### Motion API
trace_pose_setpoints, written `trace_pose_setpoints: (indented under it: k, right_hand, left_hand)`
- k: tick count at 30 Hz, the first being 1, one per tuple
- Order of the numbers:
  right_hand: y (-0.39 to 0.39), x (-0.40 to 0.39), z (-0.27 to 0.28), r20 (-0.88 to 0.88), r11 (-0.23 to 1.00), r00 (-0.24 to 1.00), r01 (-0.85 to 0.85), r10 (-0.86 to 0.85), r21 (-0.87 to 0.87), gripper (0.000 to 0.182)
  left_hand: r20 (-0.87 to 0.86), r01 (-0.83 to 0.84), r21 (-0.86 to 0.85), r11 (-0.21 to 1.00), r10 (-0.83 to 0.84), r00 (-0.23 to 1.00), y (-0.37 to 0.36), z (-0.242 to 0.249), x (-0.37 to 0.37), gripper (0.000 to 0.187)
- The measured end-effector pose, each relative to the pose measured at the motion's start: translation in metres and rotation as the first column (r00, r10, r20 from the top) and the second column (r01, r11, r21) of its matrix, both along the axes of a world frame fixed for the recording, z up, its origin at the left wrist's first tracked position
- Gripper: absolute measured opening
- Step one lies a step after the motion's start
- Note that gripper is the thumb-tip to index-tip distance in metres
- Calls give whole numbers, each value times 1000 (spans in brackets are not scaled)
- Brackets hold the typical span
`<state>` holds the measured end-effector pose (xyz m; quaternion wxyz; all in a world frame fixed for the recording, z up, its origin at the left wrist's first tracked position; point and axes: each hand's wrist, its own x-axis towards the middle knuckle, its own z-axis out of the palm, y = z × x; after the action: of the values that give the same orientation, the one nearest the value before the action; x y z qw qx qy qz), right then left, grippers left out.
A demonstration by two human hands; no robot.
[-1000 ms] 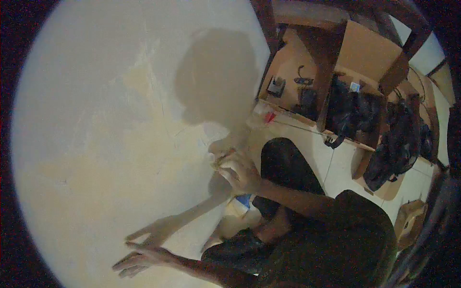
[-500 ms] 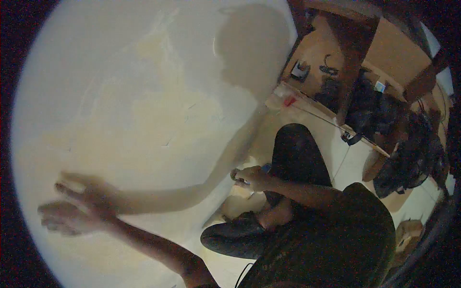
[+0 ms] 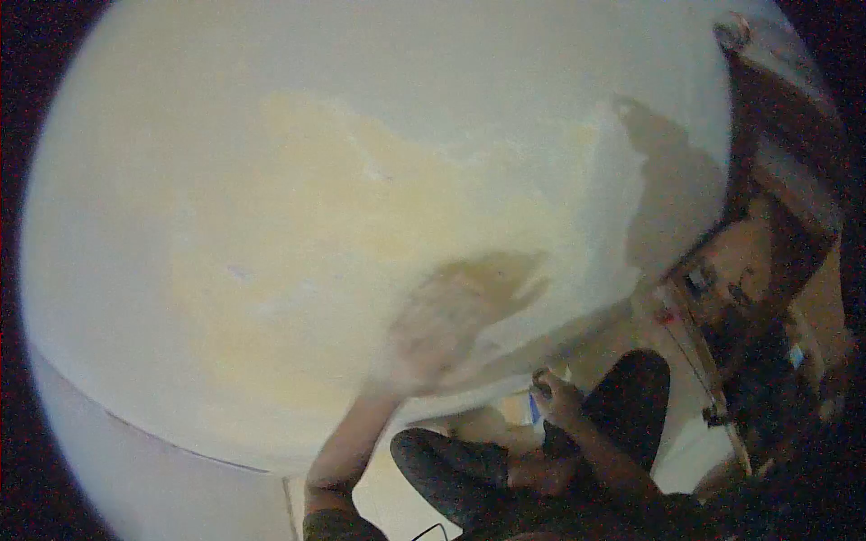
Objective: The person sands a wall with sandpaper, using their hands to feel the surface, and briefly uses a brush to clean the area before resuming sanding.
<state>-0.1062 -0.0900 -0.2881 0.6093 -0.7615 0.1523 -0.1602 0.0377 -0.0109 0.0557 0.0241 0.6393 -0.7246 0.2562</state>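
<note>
My left hand (image 3: 442, 326) is raised flat against the pale wall (image 3: 298, 180), fingers apart and blurred by motion, over a yellowish patched area (image 3: 361, 234). Its shadow falls on the wall just to its right. My right hand (image 3: 557, 397) rests low near my bent knee (image 3: 636, 388), closed around a small object that I cannot make out. A bit of something blue (image 3: 532, 410) shows just beside that hand.
My legs in dark trousers (image 3: 451, 460) are folded on the light floor close to the wall. At the right edge stands a wooden shelf unit (image 3: 776, 180) with dark items and a cable, all blurred. A wall corner runs along the lower left (image 3: 180, 442).
The view has swung left and up along the wall. My left hand has moved from the far left to the middle of the wall. My right hand has stayed closed by my knee.
</note>
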Motion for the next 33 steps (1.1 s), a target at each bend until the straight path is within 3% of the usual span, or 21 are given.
trace_pose_setpoints:
  k: [3, 5, 6, 8, 10, 12, 13, 14, 15, 17, 19, 21, 23, 25, 27, 30, 33]
  right_hand:
    - [8, 15, -46, 66, 989, 998, 10, 0, -147, 34]
    - [20, 18, -44, -42, 994, 999, -12, 8, -107, 33]
    - [23, 20, -41, -86, 995, 996, -31, 23, -91, 32]
    - [31, 20, -43, 30, 981, 1000, -8, 3, 193, 30]
    - [30, 19, -55, 129, 978, 992, -37, 10, 205, 29]
    - [28, 16, -72, 218, 997, 974, -47, 59, -56, 28]
    - [26, 14, -72, 234, 999, 972, -21, 32, -49, 27]
    - [26, 10, -58, 245, 999, 969, 6, 4, -40, 26]
    - [25, 4, -52, 255, 999, 967, 28, -20, -30, 25]
    - [32, 10, -124, 186, 912, 983, 83, -7, -402, 24]
    - [36, 11, -133, 136, 909, 990, 88, -35, -407, 24]
    - [42, 17, -119, 66, 995, 993, 102, -101, -7, 24]
    - [38, 15, -83, 11, 959, 995, 92, -98, 270, 24]
    - [27, 19, -62, -17, 964, 998, 64, -62, 260, 25]
    - [18, 15, -58, -59, 999, 998, 11, -13, -46, 25]
    - [19, 15, -62, 60, 997, 998, -6, 11, -79, 25]
    - [18, 12, -72, 52, 965, 998, -21, 36, -261, 24]
  left_hand:
    - [158, -206, -470, 858, 311, 937, 20, 115, -11, 72]
    - [158, -242, -745, 622, 517, 841, 39, 157, -11, 75]
    - [79, -292, -767, 571, 535, 841, 47, 154, 2, 80]
    - [-92, -392, -798, 459, 549, 831, 69, 138, 42, 89]
    - [30, -461, -800, 383, 794, 608, 39, 111, 24, 102]
    - [-17, -519, -730, 444, 748, 664, 17, 61, 7, 110]
    - [-53, -567, -631, 529, 700, 712, 5, 27, -1, 111]
    - [-107, -603, -484, 634, 640, 760, -11, -8, -11, 111]
    - [-112, -720, -123, 683, 711, 694, -34, -24, -37, 100]
    - [-193, -591, 16, 807, 582, 790, -23, -40, -36, 93]
    - [-281, -426, 115, 897, 441, 853, 4, -59, -17, 85]
    - [-364, -209, 217, 954, 278, 889, 16, -63, 16, 78]
    - [-90, -99, -30, 995, 96, 991, 19, -3, 15, 77]
    - [75, -88, -523, 848, 149, 986, 24, 76, -6, 92]
    - [86, -186, -720, 668, 351, 932, 36, 112, -8, 92]
    - [-95, -417, -783, 462, 574, 814, 51, 101, -3, 96]
    - [-89, -572, -701, 427, 742, 664, 41, 45, -3, 100]
